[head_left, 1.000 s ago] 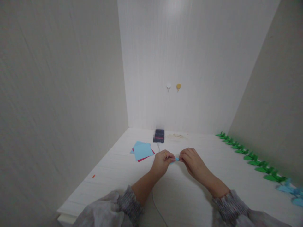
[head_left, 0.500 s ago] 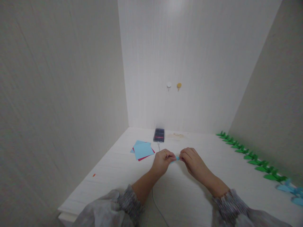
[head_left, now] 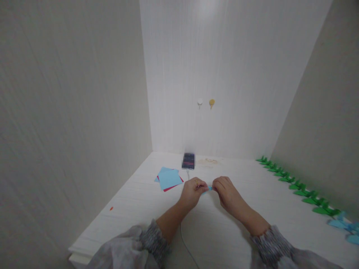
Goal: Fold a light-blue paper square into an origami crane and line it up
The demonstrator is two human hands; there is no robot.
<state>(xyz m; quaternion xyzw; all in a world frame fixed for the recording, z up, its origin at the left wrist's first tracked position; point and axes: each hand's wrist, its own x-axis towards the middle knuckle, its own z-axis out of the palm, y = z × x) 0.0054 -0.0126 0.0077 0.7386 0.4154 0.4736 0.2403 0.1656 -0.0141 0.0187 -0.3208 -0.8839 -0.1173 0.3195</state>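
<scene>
Between my two hands is a small folded piece of light blue paper (head_left: pixel 209 188), mostly hidden by the fingers. My left hand (head_left: pixel 193 191), with a ring on one finger, pinches its left end. The fingertips of my right hand (head_left: pixel 226 192) are closed on the other end. Both hands are held close together over the white table. To the left of my left hand lies a loose stack of square light blue paper (head_left: pixel 169 178), with a red sheet (head_left: pixel 168 188) showing at its edges.
A phone (head_left: pixel 188 161) leans at the back wall, its white cable (head_left: pixel 183 239) running forward under my left arm. Folded green paper pieces (head_left: pixel 304 192) line the right side, with folded blue ones (head_left: pixel 340 223) nearest. An orange scrap (head_left: pixel 111 208) lies left. Two hooks (head_left: pixel 211 102) hang on the wall.
Very little differs. My right hand has shifted slightly left toward my left hand, and both still grip the blue paper.
</scene>
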